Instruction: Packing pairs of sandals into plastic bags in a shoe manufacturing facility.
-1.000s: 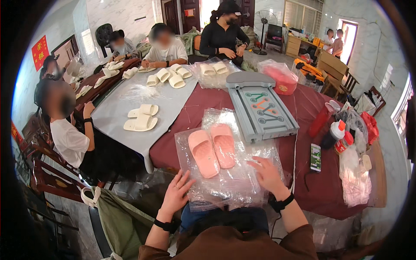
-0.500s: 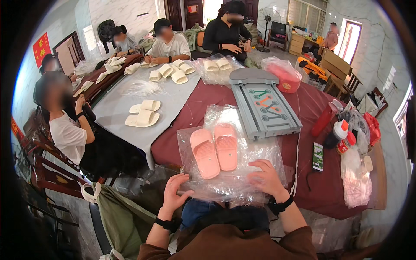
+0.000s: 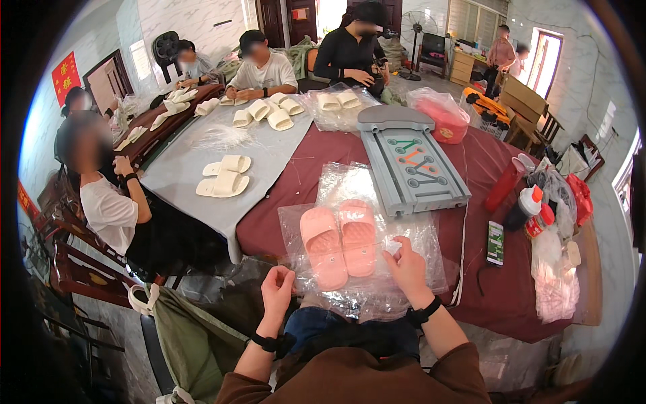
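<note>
A pair of pink slippers (image 3: 326,250) lies side by side on clear plastic in front of me, toes toward the far side. The clear plastic bag (image 3: 291,225) around them has a crinkled rim, and more clear plastic sheets (image 3: 344,180) lie beneath. My left hand (image 3: 276,291) is at the bag's near left edge, fingers curled together in a pinch on the film. Over the plastic right of the slippers is my right hand (image 3: 408,269), fingers bent and the thumb apart from them. Both wrists wear black bands.
A grey folded plastic stool (image 3: 414,161) lies beyond the slippers. Right of it are a phone (image 3: 494,243), a red tumbler (image 3: 503,184) and bottles (image 3: 523,207). Cream slippers (image 3: 223,183) lie on the grey cloth (image 3: 175,165). Co-workers sit along the left and far sides.
The pink slippers and their bag have slid nearer to me and slightly right. My left fingers have closed from a spread pose; my right fingers have bent more.
</note>
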`<state>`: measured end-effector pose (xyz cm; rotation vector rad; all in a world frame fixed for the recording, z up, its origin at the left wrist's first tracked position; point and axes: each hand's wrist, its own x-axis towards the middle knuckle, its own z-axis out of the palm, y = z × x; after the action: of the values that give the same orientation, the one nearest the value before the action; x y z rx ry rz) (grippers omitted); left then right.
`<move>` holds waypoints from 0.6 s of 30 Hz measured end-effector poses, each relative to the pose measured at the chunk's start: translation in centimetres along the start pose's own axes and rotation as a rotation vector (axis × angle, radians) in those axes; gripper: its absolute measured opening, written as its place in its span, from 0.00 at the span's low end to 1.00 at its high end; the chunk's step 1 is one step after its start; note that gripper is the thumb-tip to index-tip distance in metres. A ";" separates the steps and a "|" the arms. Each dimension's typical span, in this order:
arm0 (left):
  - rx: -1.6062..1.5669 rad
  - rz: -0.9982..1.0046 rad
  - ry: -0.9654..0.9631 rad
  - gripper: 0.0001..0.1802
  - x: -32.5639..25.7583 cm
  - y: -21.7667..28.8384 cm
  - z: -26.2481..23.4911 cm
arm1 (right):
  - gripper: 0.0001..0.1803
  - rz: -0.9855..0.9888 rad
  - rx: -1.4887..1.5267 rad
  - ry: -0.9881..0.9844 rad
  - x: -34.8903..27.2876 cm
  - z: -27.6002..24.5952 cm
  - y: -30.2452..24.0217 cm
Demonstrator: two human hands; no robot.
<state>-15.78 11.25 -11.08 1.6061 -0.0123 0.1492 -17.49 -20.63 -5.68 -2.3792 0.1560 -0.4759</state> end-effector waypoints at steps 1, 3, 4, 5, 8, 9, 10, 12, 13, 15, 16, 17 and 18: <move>0.026 0.019 0.033 0.08 0.1 0.0 0.2 | 0.19 0.000 0.001 -0.001 0.1 0.0 -0.4; 0.056 0.022 0.071 0.10 0.5 -0.2 0.4 | 0.21 -0.355 -0.296 0.404 0.2 0.0 -1.4; 0.085 0.024 0.109 0.11 0.6 -0.3 0.5 | 0.21 -0.355 -0.295 0.401 0.0 -0.1 -1.9; 0.085 0.021 0.111 0.11 0.7 -0.4 0.4 | 0.21 -0.440 -0.315 0.387 -0.3 -0.2 -2.3; 0.074 -0.073 0.101 0.14 1.2 -0.7 0.1 | 0.19 -0.668 -0.284 0.242 -0.8 -0.1 -2.9; 0.000 -0.118 0.033 0.13 1.5 -1.1 -0.2 | 0.17 -0.809 -0.232 0.109 -0.9 0.0 -3.1; -0.072 -0.163 -0.038 0.12 1.7 -1.1 -0.3 | 0.17 -0.808 -0.231 0.111 -1.0 0.3 -3.2; -0.044 -0.145 -0.064 0.11 1.9 -1.1 -0.4 | 0.16 -0.746 -0.141 -0.124 -1.0 1.4 -3.2; -0.019 -0.127 -0.088 0.11 2.0 -1.0 -0.5 | 0.16 -0.748 -0.140 -0.122 -0.8 2.0 -2.9; 0.015 -0.080 -0.069 0.08 2.2 -1.7 -0.8 | 0.16 -0.527 -0.159 -0.114 -0.6 3.2 -2.1; 0.047 -0.036 -0.046 0.06 2.2 -2.1 -0.9 | 0.16 -0.532 -0.158 -0.113 -0.6 3.5 -1.9; 0.047 -0.033 -0.043 0.06 2.2 -2.5 -1.0 | 0.18 -0.507 -0.175 -0.132 -0.5 3.7 -1.7; 0.043 -0.052 -0.040 0.07 2.1 -2.9 -1.0 | 0.19 -0.482 -0.192 -0.150 -0.4 3.9 -1.5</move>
<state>-13.46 12.59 -13.67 1.6503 0.0015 0.0777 -16.39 -17.00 -7.44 -2.6292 -0.4695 -0.5166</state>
